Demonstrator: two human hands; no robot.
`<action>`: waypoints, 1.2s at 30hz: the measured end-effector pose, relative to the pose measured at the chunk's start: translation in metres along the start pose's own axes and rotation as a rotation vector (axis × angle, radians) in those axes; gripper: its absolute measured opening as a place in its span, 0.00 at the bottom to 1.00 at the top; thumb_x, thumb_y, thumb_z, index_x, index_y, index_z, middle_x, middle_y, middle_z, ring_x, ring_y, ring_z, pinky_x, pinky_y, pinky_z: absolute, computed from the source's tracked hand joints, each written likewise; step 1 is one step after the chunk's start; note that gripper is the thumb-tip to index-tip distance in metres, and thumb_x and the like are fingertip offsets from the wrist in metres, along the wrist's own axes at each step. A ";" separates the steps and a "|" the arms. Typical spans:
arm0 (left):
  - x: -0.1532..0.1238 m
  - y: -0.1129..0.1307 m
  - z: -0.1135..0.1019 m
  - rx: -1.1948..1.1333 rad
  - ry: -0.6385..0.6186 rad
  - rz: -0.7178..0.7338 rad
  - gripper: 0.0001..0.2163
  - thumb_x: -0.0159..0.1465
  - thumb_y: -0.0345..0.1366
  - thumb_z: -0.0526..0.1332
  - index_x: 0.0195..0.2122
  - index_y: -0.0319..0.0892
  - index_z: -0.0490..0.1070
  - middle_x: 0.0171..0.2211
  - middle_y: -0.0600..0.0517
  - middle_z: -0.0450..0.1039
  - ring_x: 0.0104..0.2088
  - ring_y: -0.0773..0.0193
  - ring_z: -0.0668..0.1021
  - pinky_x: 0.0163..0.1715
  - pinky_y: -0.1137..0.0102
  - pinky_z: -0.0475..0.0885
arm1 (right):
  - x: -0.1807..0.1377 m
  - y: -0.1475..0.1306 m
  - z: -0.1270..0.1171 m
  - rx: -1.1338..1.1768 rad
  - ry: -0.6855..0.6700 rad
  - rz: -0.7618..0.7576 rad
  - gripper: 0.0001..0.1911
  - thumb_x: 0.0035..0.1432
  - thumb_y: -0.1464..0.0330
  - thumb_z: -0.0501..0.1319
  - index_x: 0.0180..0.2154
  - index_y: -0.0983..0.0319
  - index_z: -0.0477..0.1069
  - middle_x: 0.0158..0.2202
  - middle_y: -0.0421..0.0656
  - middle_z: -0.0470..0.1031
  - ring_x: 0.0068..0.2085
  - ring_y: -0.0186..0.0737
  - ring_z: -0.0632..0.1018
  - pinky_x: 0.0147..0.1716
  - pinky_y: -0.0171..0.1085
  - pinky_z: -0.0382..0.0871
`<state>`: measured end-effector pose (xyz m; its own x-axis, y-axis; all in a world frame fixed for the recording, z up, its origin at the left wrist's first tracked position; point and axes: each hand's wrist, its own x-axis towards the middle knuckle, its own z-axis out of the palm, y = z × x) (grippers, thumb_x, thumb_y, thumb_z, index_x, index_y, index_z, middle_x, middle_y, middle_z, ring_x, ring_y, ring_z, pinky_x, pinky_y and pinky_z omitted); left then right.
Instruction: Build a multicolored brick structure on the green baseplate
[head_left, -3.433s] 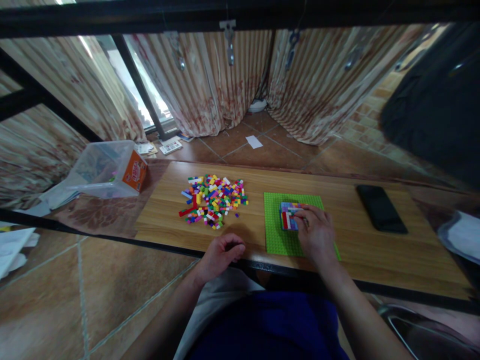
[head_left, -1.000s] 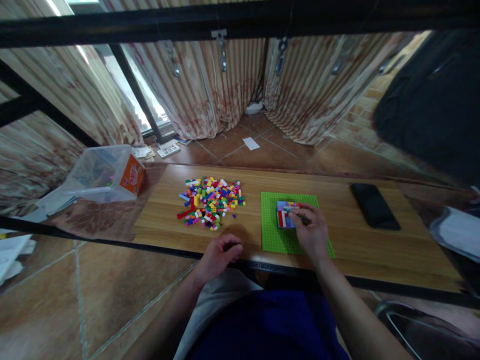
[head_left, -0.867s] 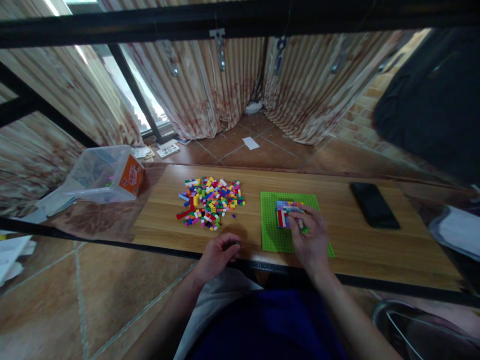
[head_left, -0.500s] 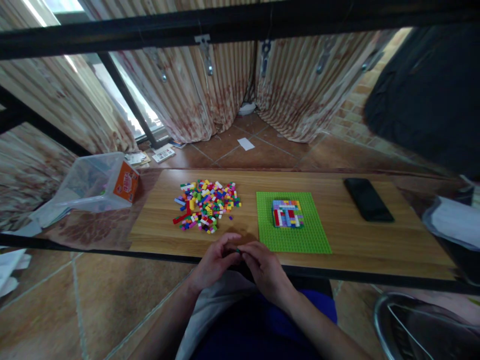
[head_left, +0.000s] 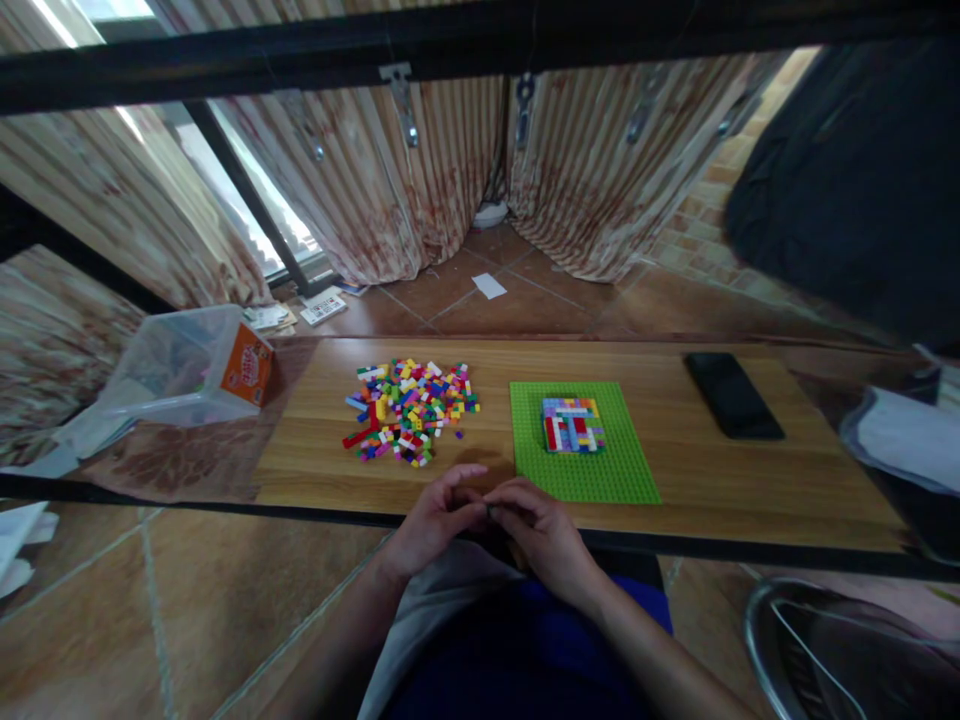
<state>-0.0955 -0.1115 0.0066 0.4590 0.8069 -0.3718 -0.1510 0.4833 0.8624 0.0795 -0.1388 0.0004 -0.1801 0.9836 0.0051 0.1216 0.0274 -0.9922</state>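
My left hand (head_left: 435,517) and my right hand (head_left: 541,530) meet at the near edge of the wooden table (head_left: 697,470), fingertips pinched together on a tiny dark piece I cannot make out. Beyond them lies a green baseplate (head_left: 581,470) carrying a small block of many-coloured bricks (head_left: 572,425). A loose pile of coloured bricks (head_left: 409,409) sits to its left. Neither hand touches the plate or the pile.
A black phone (head_left: 731,394) lies at the table's far right. A clear plastic box with an orange label (head_left: 196,362) stands at the left end. Curtains hang behind, a black frame bar crosses overhead, and a round metal stool (head_left: 840,650) stands at lower right.
My right hand has left the brick block on the baseplate and come back to the table edge, where it meets my left hand. The left hand stayed in place.
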 end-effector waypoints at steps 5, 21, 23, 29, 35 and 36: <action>0.003 0.000 0.006 -0.007 -0.002 0.028 0.24 0.55 0.40 0.70 0.52 0.40 0.66 0.25 0.56 0.73 0.25 0.70 0.73 0.29 0.74 0.66 | -0.001 0.000 -0.003 -0.039 0.022 -0.002 0.07 0.61 0.64 0.59 0.36 0.57 0.76 0.35 0.41 0.75 0.39 0.37 0.76 0.40 0.37 0.70; 0.009 -0.006 0.002 -0.028 0.086 0.023 0.19 0.56 0.43 0.69 0.44 0.39 0.70 0.31 0.51 0.77 0.30 0.67 0.77 0.33 0.71 0.71 | 0.054 0.013 -0.117 -0.718 0.375 -0.194 0.11 0.60 0.60 0.58 0.34 0.56 0.78 0.41 0.45 0.75 0.44 0.44 0.76 0.47 0.47 0.69; 0.009 -0.007 0.002 -0.024 0.082 0.030 0.19 0.56 0.43 0.68 0.44 0.39 0.70 0.31 0.51 0.77 0.29 0.67 0.77 0.33 0.71 0.71 | 0.057 0.016 -0.117 -0.742 0.356 -0.189 0.11 0.60 0.60 0.58 0.34 0.56 0.78 0.41 0.45 0.75 0.44 0.44 0.75 0.47 0.47 0.69; 0.008 -0.008 0.001 -0.029 0.065 0.041 0.17 0.57 0.42 0.68 0.45 0.40 0.70 0.31 0.51 0.77 0.29 0.68 0.76 0.34 0.71 0.70 | 0.064 0.018 -0.119 -0.827 0.287 -0.194 0.11 0.59 0.62 0.58 0.33 0.57 0.78 0.39 0.45 0.75 0.42 0.44 0.74 0.47 0.47 0.68; 0.008 -0.010 0.000 -0.054 0.064 0.032 0.19 0.56 0.43 0.69 0.44 0.40 0.70 0.31 0.52 0.77 0.29 0.67 0.77 0.34 0.70 0.71 | 0.068 0.016 -0.123 -0.882 0.254 -0.177 0.11 0.58 0.63 0.57 0.32 0.57 0.78 0.38 0.45 0.75 0.41 0.45 0.74 0.44 0.46 0.69; 0.008 -0.010 -0.001 -0.058 0.061 0.029 0.19 0.56 0.43 0.69 0.44 0.40 0.70 0.31 0.51 0.77 0.29 0.67 0.77 0.34 0.70 0.71 | 0.068 0.015 -0.123 -0.888 0.248 -0.171 0.12 0.58 0.64 0.57 0.32 0.57 0.79 0.39 0.46 0.75 0.40 0.45 0.74 0.44 0.46 0.69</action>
<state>-0.0909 -0.1097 -0.0052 0.3997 0.8394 -0.3684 -0.2149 0.4765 0.8525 0.1890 -0.0493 0.0013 -0.0633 0.9607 0.2704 0.8317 0.2005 -0.5177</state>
